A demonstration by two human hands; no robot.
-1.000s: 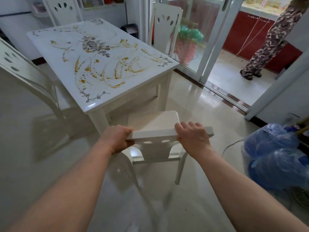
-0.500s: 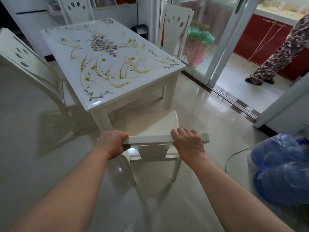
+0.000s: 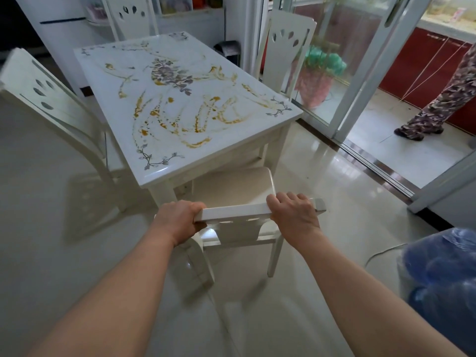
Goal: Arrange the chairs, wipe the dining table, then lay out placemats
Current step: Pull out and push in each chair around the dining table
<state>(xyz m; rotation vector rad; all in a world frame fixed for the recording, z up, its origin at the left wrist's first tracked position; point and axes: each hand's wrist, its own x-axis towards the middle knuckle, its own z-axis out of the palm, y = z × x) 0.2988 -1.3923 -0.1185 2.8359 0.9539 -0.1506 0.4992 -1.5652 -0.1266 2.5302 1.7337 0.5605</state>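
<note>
Lower centre of the frame: white dining chair (image 3: 233,186), held by its top rail (image 3: 237,210), seat pointing away toward the near short end of the dining table (image 3: 195,163).

Gripped toward both ends of that rail. Left hand (image 3: 177,220) wrapped round the left corner, fingers curled tight around it. Right hand (image 3: 293,215) clamped over the rail just short of the right corner, fingers (image 3: 286,198) pressed together and hooked over the far edge.

Long axis of the rail: left to right across the frame, roughly parallel to the table end, both hands about equally near. Seat front at or just under the table's edge, hard to tell which, and offset toward the right.

Looks like the arranging step. Next, probably a push straight ahead, maybe a nudge left to centre it.

On the tabletop, yellow-brown smears (image 3: 195,117). Wiping not yet done, no placemats in view.

3 more matching chairs: left-side chair (image 3: 49,99), far chair (image 3: 128,16), right-side chair (image 3: 286,47).

Further right: sliding glass door (image 3: 360,73), patterned trouser legs (image 3: 443,99). Lower right, blue plastic bags (image 3: 443,279).
</note>
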